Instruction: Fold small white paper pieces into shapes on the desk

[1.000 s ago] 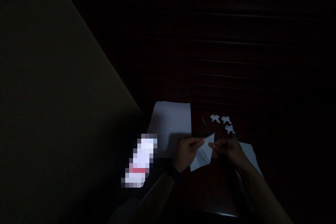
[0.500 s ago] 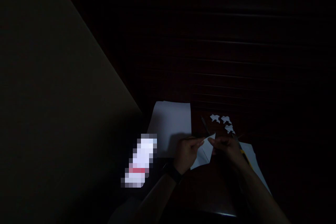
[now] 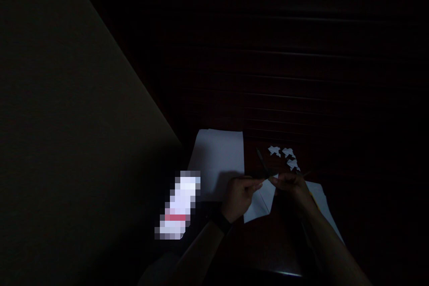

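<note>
A creased piece of white paper (image 3: 258, 205) is held between my two hands above the dark table. My left hand (image 3: 238, 195), with a dark band on its wrist, pinches the paper's upper left edge. At the upper right corner, the fingers of my right hand (image 3: 292, 187) grip the same paper. A crease line runs across its lower part. Just beyond my fingertips lies a thin dark tool (image 3: 260, 157), its near end hidden. Small folded paper figures (image 3: 274, 151) lie past my right hand.
A stack of white sheets (image 3: 217, 154) lies behind my left hand. More white paper (image 3: 326, 208) is beneath my right forearm, with something yellow (image 3: 315, 200) on it. A lit, pixelated phone-like screen (image 3: 179, 205) is at the left. A wall (image 3: 83, 120) rises on the left.
The paper has shifted slightly down and right, tilting a little. My right hand has moved slightly up, and my left fingers reach further along the paper's top edge.
</note>
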`<state>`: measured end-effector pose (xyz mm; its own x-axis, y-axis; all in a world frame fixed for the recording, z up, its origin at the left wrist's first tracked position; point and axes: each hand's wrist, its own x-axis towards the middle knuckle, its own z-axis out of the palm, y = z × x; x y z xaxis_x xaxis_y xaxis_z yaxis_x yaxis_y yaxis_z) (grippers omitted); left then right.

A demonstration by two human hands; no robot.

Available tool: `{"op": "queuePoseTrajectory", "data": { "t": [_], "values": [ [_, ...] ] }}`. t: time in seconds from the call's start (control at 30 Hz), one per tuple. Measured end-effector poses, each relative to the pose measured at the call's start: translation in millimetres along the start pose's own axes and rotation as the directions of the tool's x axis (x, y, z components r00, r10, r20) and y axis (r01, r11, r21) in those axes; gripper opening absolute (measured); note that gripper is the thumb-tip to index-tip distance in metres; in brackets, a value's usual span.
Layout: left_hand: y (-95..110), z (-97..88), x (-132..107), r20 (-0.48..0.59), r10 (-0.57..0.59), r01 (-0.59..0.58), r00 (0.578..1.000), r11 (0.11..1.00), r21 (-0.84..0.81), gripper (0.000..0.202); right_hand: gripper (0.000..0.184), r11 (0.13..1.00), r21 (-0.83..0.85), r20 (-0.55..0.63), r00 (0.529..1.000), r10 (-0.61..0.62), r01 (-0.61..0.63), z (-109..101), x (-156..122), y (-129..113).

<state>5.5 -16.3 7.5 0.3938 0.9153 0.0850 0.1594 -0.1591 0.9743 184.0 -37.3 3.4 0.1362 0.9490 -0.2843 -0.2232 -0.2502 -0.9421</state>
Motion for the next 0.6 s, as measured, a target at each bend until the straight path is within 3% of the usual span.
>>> {"op": "queuePoseTrajectory", "data": {
  "t": [0.27,0.43,0.6],
  "values": [
    [-1.7,-1.0,1.5,0.077,-0.105,0.115,0.991,0.984,-0.137,0.030,0.023,1.000,-0.027,-0.043,0.999,-0.008,0.007,0.0,0.7,-0.7],
    [-5.6,-1.6,-0.2,0.092,-0.123,0.131,0.988,0.987,-0.088,0.030,0.017,0.997,-0.051,0.060,0.996,0.063,-0.060,-4.1,-0.4,-5.6],
    [-4.8,1.4,-2.7,0.084,-0.109,0.113,0.990,0.993,-0.033,0.028,0.021,0.996,-0.029,0.037,0.996,0.082,-0.081,-7.9,1.5,-9.2]
  ]
}}
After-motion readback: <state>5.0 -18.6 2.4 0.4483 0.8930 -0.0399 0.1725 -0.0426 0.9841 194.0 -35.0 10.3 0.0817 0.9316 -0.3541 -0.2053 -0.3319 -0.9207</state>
